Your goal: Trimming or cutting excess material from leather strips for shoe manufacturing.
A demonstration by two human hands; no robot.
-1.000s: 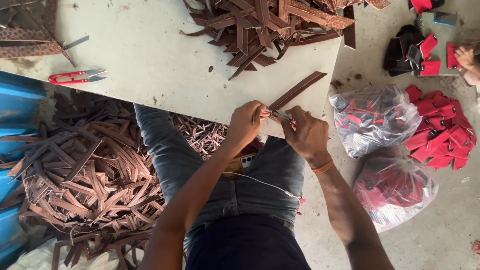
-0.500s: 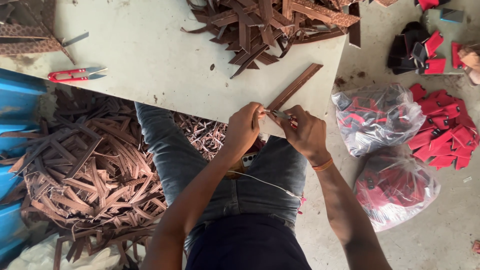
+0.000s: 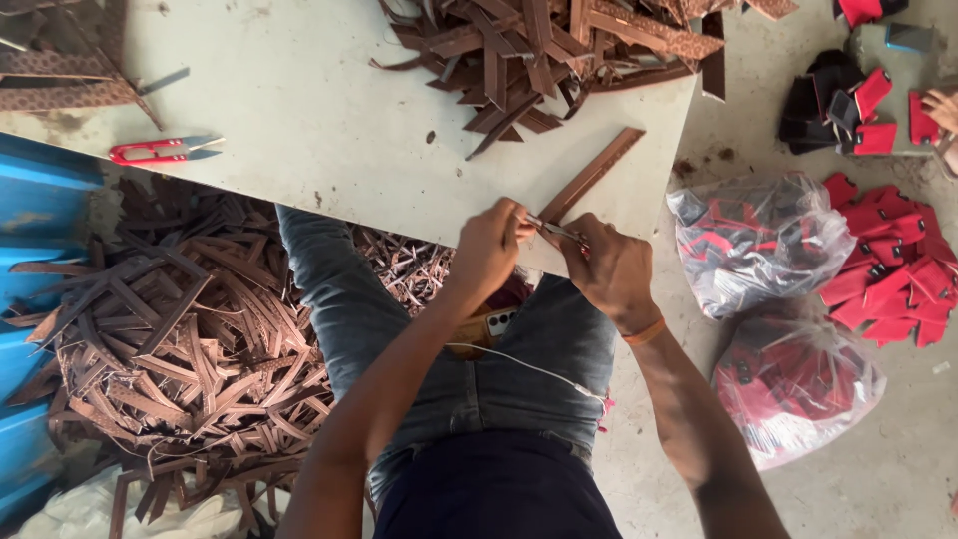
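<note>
— What carries everything here?

— A pale, scuffed table (image 3: 329, 120), seen from above, and a grey concrete floor (image 3: 898, 469) around it.

— What lies on the table?

— A heap of brown strips (image 3: 539, 50) at the far edge, one long brown strap (image 3: 591, 176) near the corner, red thread snips (image 3: 160, 151) at the left, and patterned brown straps (image 3: 60, 80) in the far left corner.

— And on the floor?

— A big tangle of brown strap offcuts (image 3: 170, 349) on the left; on the right, two clear bags of red pieces (image 3: 753, 245), loose red pieces (image 3: 893, 279) and black-and-red ones (image 3: 838, 105).
</note>
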